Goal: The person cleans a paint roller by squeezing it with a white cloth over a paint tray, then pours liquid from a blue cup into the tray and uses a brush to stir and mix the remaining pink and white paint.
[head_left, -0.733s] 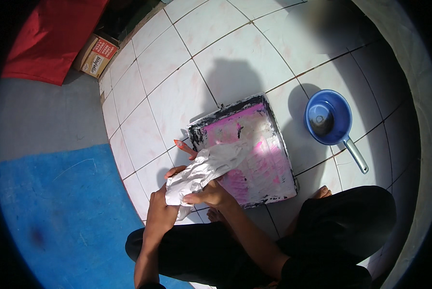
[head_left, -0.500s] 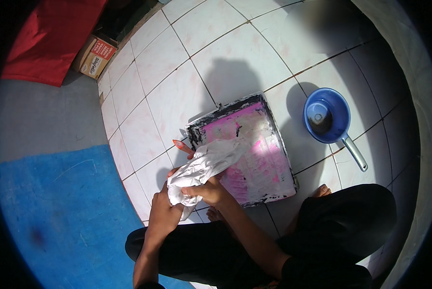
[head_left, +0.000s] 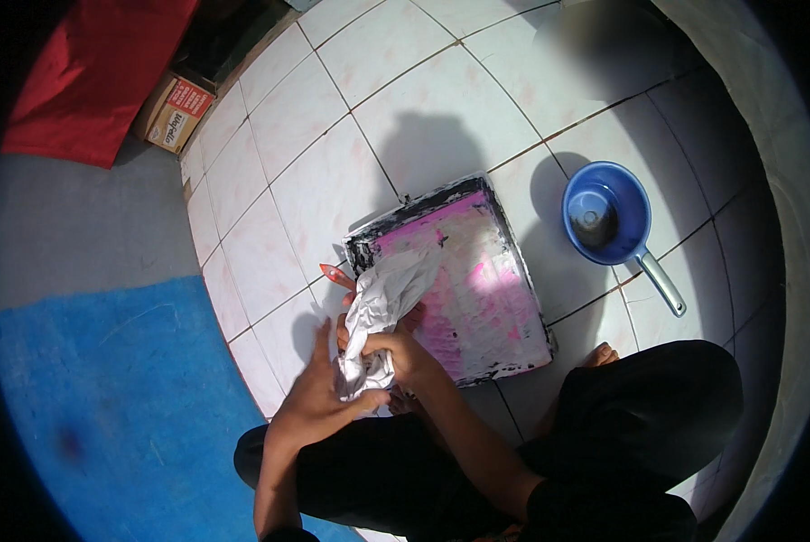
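A crumpled white sheet [head_left: 389, 291], thin like cloth or plastic, is bunched in my right hand [head_left: 400, 352], whose fingers are closed round its lower part. My left hand [head_left: 317, 402] is beside the bunched end, thumb and fingers spread apart, partly behind the sheet. The loose upper end hangs over the left part of a square tray [head_left: 491, 312], smeared with pink and white paint and with black along its rim. An orange-red handle [head_left: 336, 275], like that of a brush, pokes out at the tray's left edge; its other end is hidden.
A blue dipper [head_left: 608, 212] with a grey handle and dark residue inside stands right of the tray on white floor tiles [head_left: 324, 194]. Blue matting [head_left: 107, 379] covers the left side. A cardboard box [head_left: 177, 113] and red cloth [head_left: 93, 72] are at the far left.
My left hand has loosened from the sheet and spread its fingers. The sheet is gathered more tightly, more upright, in my right hand. The tray and dipper stay put.
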Demonstrator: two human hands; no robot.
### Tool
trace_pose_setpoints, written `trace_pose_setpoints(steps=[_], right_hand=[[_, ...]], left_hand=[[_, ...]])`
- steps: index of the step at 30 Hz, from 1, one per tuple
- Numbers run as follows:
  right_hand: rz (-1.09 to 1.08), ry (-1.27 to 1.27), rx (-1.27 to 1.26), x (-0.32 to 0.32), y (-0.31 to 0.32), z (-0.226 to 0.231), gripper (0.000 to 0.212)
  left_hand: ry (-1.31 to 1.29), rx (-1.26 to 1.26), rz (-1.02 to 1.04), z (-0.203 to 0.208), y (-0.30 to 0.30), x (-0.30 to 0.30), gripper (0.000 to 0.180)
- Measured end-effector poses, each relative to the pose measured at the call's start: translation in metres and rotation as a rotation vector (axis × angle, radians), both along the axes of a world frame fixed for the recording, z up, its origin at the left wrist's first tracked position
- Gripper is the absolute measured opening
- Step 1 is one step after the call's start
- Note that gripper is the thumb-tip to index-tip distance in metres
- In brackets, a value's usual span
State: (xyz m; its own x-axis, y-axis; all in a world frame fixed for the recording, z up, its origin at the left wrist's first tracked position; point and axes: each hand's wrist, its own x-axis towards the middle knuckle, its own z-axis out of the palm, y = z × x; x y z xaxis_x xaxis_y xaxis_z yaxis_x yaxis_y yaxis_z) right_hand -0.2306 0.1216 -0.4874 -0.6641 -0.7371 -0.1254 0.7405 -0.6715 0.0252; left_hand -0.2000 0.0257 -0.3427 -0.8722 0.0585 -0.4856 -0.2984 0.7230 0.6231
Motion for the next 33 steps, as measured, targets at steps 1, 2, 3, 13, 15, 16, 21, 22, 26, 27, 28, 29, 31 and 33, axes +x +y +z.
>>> trace_pose_setpoints(steps=[1,2,3,13,15,16,21,22,26,27,28,29,31,33], right_hand=[[-0.03,0.037,-0.035,0.001,-0.001,-0.002,0.064],[-0.058,0.074,-0.068,0.002,-0.002,-0.006,0.067],[-0.037,0.018,-0.163,-0.003,0.005,0.007,0.069],[-0.16,0.14,-0.152,-0.013,0.01,0.012,0.069],[-0.095,0.159,-0.046,-0.015,0.018,0.012,0.071],[-0.039,0.123,-0.034,-0.012,0.017,0.007,0.07],[0.091,0.035,0.043,-0.012,0.019,0.006,0.061],[0.074,0.031,0.003,-0.012,0.016,0.005,0.055],[0.047,-0.022,-0.139,-0.009,0.0,-0.015,0.036],[0.047,-0.033,-0.15,-0.006,-0.003,-0.021,0.032],[0.046,-0.044,-0.161,-0.004,-0.005,-0.026,0.029],[0.04,-0.045,-0.151,-0.004,-0.004,-0.027,0.026],[-0.07,0.11,0.081,0.0,-0.005,-0.028,0.017],[-0.031,0.014,0.046,-0.004,-0.005,-0.019,0.017]], left_hand=[[0.026,-0.083,0.061,0.0,0.001,-0.004,0.107],[0.049,-0.163,0.122,-0.001,0.0,-0.008,0.107],[-0.114,-0.042,0.288,0.016,0.019,-0.025,0.103],[-0.062,0.033,0.169,-0.02,0.019,-0.012,0.096],[-0.054,0.129,0.145,-0.019,0.019,-0.016,0.101],[-0.049,0.177,0.133,-0.018,0.019,-0.016,0.103],[0.016,0.135,0.043,-0.026,0.013,-0.014,0.104],[0.023,0.136,0.044,-0.027,0.012,-0.013,0.104],[0.015,0.198,0.113,-0.03,0.015,-0.014,0.105],[-0.001,0.186,0.125,-0.034,0.012,-0.012,0.104],[-0.017,0.174,0.137,-0.036,0.01,-0.011,0.104],[-0.097,0.237,0.222,-0.036,0.009,-0.013,0.103],[-0.256,0.364,0.39,-0.036,0.008,-0.019,0.1],[-0.237,0.263,0.314,-0.033,0.009,-0.022,0.092]])
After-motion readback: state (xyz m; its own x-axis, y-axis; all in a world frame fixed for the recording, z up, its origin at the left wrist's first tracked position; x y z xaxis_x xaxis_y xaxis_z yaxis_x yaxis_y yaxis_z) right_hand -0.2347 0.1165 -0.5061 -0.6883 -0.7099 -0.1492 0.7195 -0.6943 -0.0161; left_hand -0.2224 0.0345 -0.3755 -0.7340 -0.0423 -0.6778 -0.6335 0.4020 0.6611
